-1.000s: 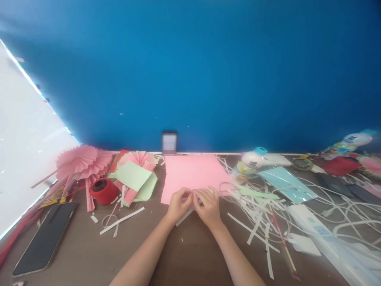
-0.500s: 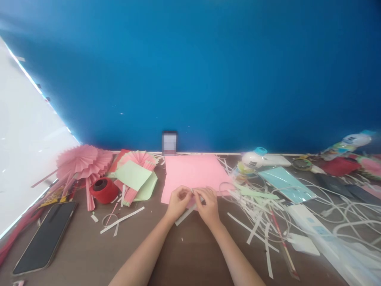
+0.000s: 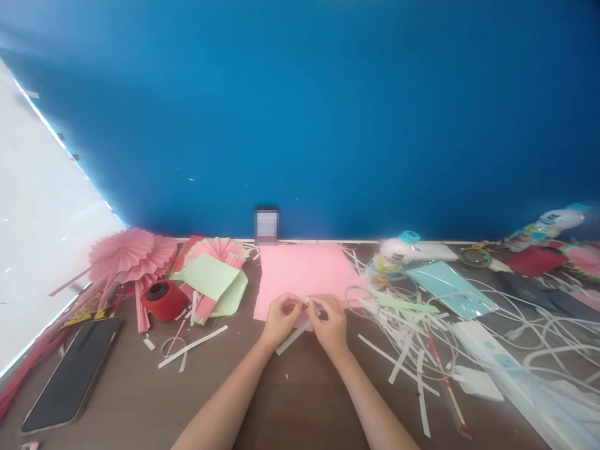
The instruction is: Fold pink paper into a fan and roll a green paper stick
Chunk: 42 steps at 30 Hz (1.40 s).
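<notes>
A sheet of pink paper [image 3: 304, 269] lies on the brown table against the blue wall. Over its front edge my left hand [image 3: 282, 315] and my right hand [image 3: 329, 319] meet, thumbs and forefingers pinched together. Between the fingertips shows a tiny pale piece [image 3: 306, 301], too small to make out. A white paper strip [image 3: 293, 339] lies on the table just below the hands, partly under the pink sheet's edge.
Left are pink pleated fans [image 3: 129, 253], a red tape roll [image 3: 164, 300], folded green paper [image 3: 210, 275] and a phone [image 3: 72, 375]. Right are tangled paper strips [image 3: 398, 331], a glue bottle [image 3: 396, 253], a teal packet [image 3: 452, 289], a power strip [image 3: 504, 361] and cables.
My right hand has shifted slightly to the right and its fingers have moved a little. The tiny pale piece shows more clearly between the fingertips.
</notes>
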Motion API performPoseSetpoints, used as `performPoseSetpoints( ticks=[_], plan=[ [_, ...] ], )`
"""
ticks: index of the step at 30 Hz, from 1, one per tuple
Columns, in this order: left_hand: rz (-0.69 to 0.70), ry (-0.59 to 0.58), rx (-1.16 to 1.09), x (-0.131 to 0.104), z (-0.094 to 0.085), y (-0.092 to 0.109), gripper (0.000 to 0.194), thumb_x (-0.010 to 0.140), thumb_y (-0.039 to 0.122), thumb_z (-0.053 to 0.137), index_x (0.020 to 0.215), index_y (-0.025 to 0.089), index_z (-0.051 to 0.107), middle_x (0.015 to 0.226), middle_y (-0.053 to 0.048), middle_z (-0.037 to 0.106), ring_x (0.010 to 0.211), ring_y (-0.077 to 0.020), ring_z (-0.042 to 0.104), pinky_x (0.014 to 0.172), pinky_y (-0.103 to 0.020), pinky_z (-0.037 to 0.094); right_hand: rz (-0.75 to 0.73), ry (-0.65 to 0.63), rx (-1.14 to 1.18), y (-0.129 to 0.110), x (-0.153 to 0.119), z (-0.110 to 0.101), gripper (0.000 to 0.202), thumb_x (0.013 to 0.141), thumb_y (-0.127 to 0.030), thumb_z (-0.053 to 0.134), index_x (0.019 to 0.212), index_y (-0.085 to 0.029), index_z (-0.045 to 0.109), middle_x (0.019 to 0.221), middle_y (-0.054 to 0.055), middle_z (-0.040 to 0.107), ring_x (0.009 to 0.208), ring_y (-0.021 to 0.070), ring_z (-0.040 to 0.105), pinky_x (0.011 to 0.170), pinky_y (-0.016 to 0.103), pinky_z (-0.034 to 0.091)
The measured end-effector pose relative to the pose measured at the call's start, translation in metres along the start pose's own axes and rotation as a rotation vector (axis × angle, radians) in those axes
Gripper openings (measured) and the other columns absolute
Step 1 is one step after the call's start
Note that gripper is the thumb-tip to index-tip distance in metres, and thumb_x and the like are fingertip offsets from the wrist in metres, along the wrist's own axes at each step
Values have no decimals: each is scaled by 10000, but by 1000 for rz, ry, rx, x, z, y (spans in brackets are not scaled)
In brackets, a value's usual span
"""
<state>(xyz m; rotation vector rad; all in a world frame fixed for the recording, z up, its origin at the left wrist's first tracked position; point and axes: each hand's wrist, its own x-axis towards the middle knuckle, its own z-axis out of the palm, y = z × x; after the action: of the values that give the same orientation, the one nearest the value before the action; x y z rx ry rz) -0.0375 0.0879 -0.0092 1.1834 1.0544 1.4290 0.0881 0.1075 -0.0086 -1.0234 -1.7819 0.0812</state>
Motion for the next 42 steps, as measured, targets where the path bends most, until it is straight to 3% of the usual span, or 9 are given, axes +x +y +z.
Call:
performPoseSetpoints(
  ticks=[9,18,20,22,26,29,33,36,42],
  plan=[
    [-178,185,-338,9,-9,-1,226,654,319,633,681,128,516,670,-72,659,785,-221,642,789,-380,486,472,323,-162,56,8,-30,212,704,-304,503,731,-131,624,736,93,639,712,209,567,667,327,429],
    [-209,318,-461,13,-19,1,245,636,312,654,710,116,527,763,-107,665,812,-224,639,828,-379,469,748,691,-500,105,7,-87,250,678,-268,477,784,-125,653,764,131,645,764,294,549,770,486,354],
    [-210,318,-456,13,-19,2,242,637,309,653,714,115,531,765,-107,664,813,-222,638,829,-372,468,697,679,-568,101,7,-87,322,674,-238,478,934,-119,628,938,171,618,885,353,512,769,544,321],
    [-202,297,-447,13,-18,2,246,635,312,655,714,112,536,758,-104,663,802,-221,640,824,-370,470,499,606,-630,85,10,-76,459,663,-214,498,1108,-108,533,1131,203,519,1019,388,436,792,568,295],
    [-187,218,-420,10,-13,0,247,627,323,660,704,115,551,712,-79,657,766,-212,642,799,-367,477,-65,150,-416,32,11,-36,438,717,-214,504,1151,-162,483,1061,131,570,1004,270,492,861,441,323],
    [-154,138,-339,7,-10,-1,227,639,321,648,717,118,580,712,-63,653,724,-178,632,766,-339,478,-240,-89,-286,2,5,-12,297,769,-175,486,1051,-243,551,1000,53,620,960,204,527,886,385,294],
    [-72,74,-161,2,-7,-1,179,654,308,624,686,131,621,714,-46,645,694,-142,594,720,-285,459,-225,-131,-224,-2,1,-8,189,802,-149,460,895,-234,601,839,24,657,845,175,561,861,372,297],
    [-64,56,-78,0,-9,-1,198,661,321,610,735,141,645,742,-54,649,728,-150,585,712,-275,449,-162,-60,-179,6,1,-15,140,791,-154,488,820,-223,606,784,19,654,791,167,564,842,375,315],
    [-70,200,339,20,-35,0,246,693,307,550,852,139,633,875,-89,648,803,-181,585,721,-282,441,267,205,228,8,4,-24,66,739,-232,563,778,-184,588,771,39,608,758,165,552,727,329,422]
  ],
)
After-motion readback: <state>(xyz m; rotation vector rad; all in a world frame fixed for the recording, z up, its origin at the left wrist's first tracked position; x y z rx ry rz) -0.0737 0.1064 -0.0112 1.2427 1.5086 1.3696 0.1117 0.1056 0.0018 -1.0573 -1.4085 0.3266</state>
